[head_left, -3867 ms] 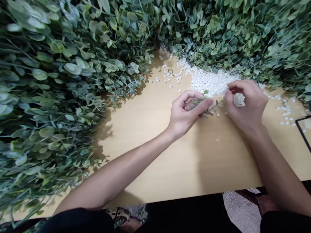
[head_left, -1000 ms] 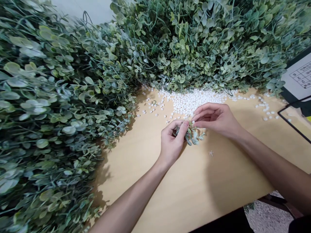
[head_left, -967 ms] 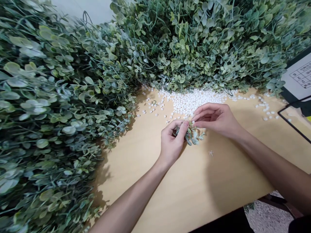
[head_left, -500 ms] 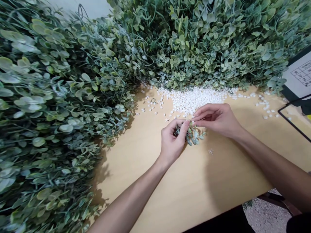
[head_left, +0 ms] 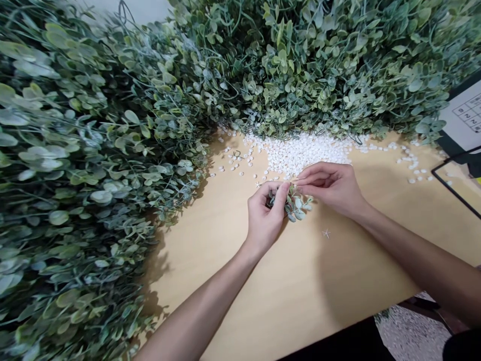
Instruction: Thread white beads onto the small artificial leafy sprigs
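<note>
My left hand (head_left: 265, 215) pinches a small green leafy sprig (head_left: 296, 206) just above the wooden table (head_left: 263, 281). Fingertips of my right hand (head_left: 332, 186) close on the top of the same sprig, from the right. Just behind both hands lies a heap of small white pieces (head_left: 300, 150). A tiny white star-shaped piece (head_left: 326, 233) rests on the table in front of my right wrist.
Big piles of artificial green foliage cover the left side (head_left: 75, 175) and the back (head_left: 319, 65) of the table. A black-framed board (head_left: 456, 180) and a printed sheet with numbers (head_left: 464, 118) sit at the right edge. Loose white pieces (head_left: 413, 168) are scattered at the right.
Since 3.9 s ago the view tilted up and both hands came together on the sprig. Over the last second the hands and sprig hardly moved, only small finger shifts.
</note>
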Demonstrator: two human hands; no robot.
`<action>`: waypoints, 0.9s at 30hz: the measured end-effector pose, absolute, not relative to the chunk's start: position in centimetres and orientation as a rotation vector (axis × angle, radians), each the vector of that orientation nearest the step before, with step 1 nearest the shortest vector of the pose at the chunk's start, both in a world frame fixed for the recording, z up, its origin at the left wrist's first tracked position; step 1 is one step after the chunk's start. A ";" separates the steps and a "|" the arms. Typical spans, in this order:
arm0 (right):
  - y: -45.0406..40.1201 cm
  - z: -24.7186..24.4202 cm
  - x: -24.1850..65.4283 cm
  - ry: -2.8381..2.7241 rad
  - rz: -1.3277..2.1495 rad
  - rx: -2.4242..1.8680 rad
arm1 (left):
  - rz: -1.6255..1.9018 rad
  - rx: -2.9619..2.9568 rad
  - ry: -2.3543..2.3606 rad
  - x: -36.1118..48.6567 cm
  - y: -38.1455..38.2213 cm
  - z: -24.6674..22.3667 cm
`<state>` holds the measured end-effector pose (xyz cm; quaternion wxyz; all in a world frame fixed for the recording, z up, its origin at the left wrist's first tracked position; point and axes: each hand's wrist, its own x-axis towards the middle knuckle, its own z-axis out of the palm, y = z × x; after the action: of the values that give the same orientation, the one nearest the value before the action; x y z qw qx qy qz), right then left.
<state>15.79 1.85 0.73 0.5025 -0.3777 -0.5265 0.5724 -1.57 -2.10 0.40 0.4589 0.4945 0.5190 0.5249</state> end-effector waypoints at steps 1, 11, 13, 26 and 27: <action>1.8 0.7 15.7 -1.268 1.373 -0.912 | 1.285 1.217 1.281 -1.6 -2.1 0.4; 1.7 0.8 15.6 -1.276 1.383 -0.870 | 1.299 1.187 1.267 -1.5 -2.2 0.3; 1.6 0.7 15.5 -1.270 1.381 -0.855 | 1.310 1.182 1.269 -1.4 -2.1 0.4; 2.0 1.2 15.9 -1.346 1.123 -0.828 | 1.500 1.019 1.148 -1.0 -2.2 -0.4; 2.3 1.1 16.2 -1.388 1.012 -0.851 | 1.516 0.961 1.118 -1.0 -2.1 -0.4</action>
<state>16.22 2.27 1.12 0.5745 -0.3633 -0.5927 0.4321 -0.97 -2.12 -0.45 0.4912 0.3959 0.4604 0.6245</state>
